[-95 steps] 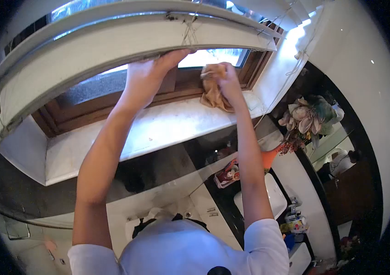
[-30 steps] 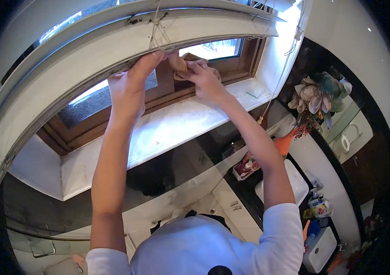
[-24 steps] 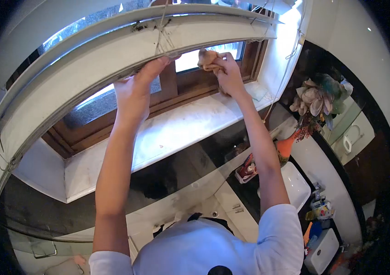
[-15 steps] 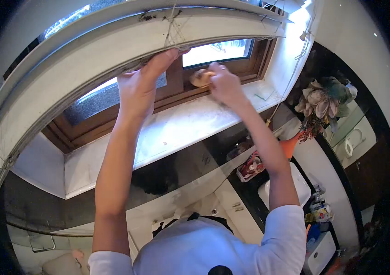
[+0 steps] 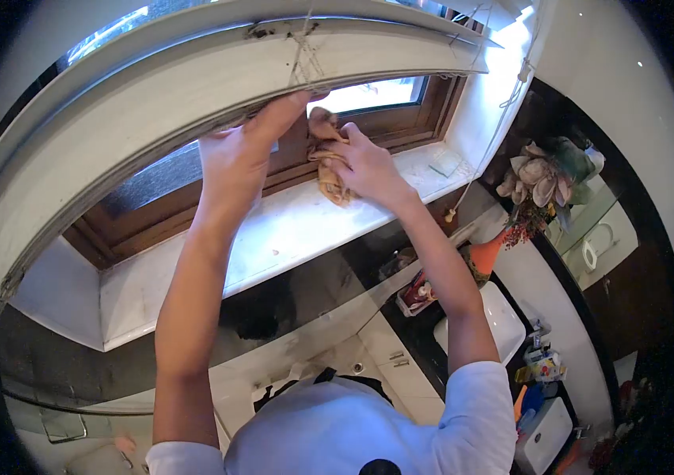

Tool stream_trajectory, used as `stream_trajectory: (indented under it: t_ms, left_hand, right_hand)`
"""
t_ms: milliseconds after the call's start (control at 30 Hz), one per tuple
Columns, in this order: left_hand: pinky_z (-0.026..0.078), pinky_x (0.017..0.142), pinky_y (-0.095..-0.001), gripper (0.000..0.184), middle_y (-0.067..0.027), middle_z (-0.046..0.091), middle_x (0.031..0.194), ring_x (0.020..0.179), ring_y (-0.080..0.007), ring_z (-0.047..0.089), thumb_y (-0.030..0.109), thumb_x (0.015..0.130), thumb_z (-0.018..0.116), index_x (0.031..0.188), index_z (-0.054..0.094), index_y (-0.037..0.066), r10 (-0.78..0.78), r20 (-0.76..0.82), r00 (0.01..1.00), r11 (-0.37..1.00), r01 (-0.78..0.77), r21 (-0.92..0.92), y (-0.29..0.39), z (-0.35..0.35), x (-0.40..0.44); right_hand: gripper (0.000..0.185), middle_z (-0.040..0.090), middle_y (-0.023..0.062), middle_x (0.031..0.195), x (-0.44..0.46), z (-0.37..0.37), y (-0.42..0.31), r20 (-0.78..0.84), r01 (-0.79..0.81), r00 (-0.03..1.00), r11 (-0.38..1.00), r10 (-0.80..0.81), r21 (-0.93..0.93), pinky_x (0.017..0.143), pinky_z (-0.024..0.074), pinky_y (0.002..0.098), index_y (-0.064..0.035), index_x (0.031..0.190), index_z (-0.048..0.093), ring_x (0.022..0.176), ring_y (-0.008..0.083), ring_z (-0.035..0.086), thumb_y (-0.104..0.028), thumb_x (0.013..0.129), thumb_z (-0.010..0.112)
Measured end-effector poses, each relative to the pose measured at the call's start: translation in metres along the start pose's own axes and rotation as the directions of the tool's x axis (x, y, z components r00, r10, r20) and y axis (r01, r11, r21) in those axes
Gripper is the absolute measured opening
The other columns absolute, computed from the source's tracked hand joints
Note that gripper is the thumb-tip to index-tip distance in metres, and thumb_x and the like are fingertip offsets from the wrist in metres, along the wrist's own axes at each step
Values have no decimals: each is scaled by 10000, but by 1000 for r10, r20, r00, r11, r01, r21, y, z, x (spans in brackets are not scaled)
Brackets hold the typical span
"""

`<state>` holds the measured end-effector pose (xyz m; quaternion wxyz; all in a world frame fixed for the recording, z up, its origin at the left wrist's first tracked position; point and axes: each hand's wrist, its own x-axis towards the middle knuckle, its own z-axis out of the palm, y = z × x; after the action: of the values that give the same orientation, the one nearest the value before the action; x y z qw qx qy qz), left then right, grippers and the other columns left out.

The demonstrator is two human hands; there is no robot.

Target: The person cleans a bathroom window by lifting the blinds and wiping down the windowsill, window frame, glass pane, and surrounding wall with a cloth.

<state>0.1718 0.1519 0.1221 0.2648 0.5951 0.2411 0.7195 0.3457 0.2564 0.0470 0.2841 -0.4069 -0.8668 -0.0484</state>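
Note:
My left hand [image 5: 238, 154] is closed on the lower edge of the white window blind [image 5: 147, 95], its fingertips hidden behind the slats. The blind hangs bunched in front of a brown wooden window frame [image 5: 289, 165]. In my right hand [image 5: 368, 168] is a crumpled tan cloth [image 5: 335, 186], pressed against the frame near the middle post. One end of the cloth hangs down to the white marble sill [image 5: 273, 237]; another part bulges up above my fingers.
Blind cords [image 5: 515, 95] hang on the right. A flower arrangement [image 5: 542, 178] in an orange vase [image 5: 486, 255] stands by the mirror. Two white sinks [image 5: 503, 321] and a box of toiletries [image 5: 416, 294] are on the dark counter, with bottles [image 5: 542, 364] between the sinks.
My right hand has moved left and slightly down along the frame with the cloth, which now hangs lower. My left hand stays on the blind. The view has shifted slightly.

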Motion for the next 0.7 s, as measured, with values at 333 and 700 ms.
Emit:
stream_trajectory:
  t_ms: [333,700]
  left_hand:
    - [458,764,-245,220,-52,649,916,819,-112,596,128,756,670,941,654,10,61,18,998,997,-61,43,-2,-5,2]
    - [447,748,-221,261,-28,645,909,832,-67,569,117,766,662,999,635,4,-108,25,994,994,107,34,3,-3,-2]
  right_hand:
    - [243,558,114,967,-6,-26,148,-168,-336,937,924,307,-184,746,470,390,-73,1015,597,868,296,568,-190,814,527]
    - [430,494,169,1141,-8,3,45,68,-52,997,984,40,168,906,405,333,-102,1122,565,1017,322,519,-72,699,636]
